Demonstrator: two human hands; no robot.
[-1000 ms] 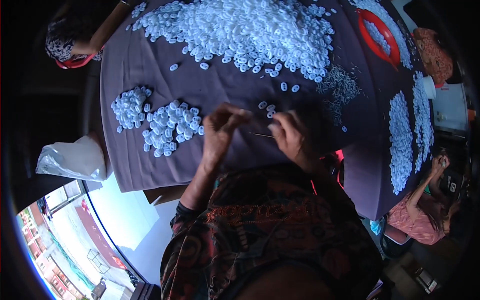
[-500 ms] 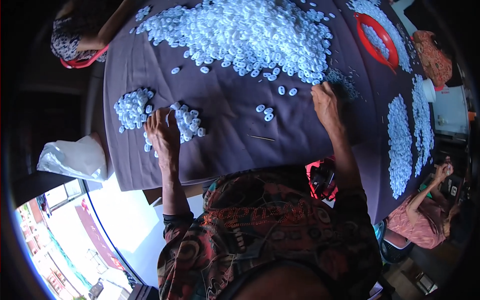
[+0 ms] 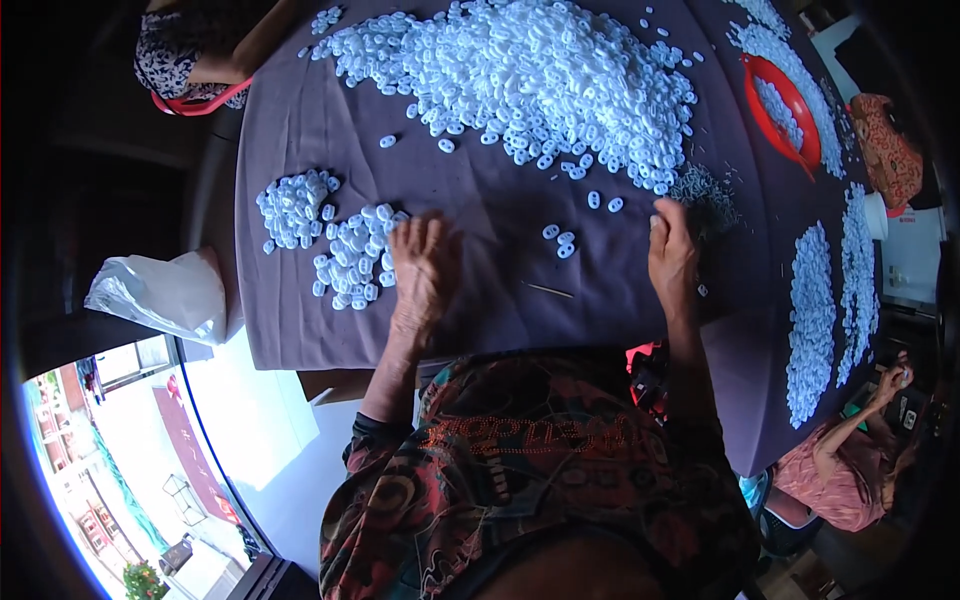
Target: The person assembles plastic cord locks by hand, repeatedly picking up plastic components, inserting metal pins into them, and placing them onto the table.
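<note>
A small heap of white oval plastic rings (image 3: 350, 258) lies flat on the purple cloth-covered desk (image 3: 480, 300), just beside the left hand (image 3: 423, 268), whose fingertips touch its edge. A patch of tiny grey-white plastic bits (image 3: 706, 190) lies scattered just beyond the right hand (image 3: 672, 255).

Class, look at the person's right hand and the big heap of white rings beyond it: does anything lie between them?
Nothing solid blocks the way: only bare purple cloth separates the right hand from the heap of white rings.
</note>
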